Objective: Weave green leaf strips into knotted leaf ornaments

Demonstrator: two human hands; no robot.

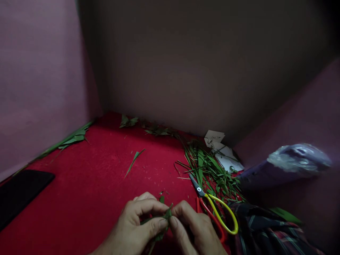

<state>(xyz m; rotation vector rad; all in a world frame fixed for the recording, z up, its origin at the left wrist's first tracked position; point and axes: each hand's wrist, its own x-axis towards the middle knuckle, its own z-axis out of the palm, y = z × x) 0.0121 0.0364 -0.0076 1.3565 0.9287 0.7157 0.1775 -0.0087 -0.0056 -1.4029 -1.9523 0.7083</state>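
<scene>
Low in the view my left hand [140, 223] pinches a green leaf [168, 214] between thumb and forefinger. My right hand [193, 226] has its thumb and forefinger closed on the other side of the same leaf, so the fingertips of both hands nearly meet. Parts of the leaf hang below, mostly hidden by the fingers. Just right of my right hand lie scissors [203, 193] with dark blades and one yellow and one red handle. Their tips point up and left toward a heap of cut grass and leaves [209, 163].
A red surface [101, 170] spreads under everything, with a loose leaf blade [132, 163] on it. Leaf strips [73, 139] lie along the left wall. A black flat object [23, 191] is at the left. White papers [225, 157], a plastic-wrapped purple object [297, 161] and plaid cloth [265, 226] are at right.
</scene>
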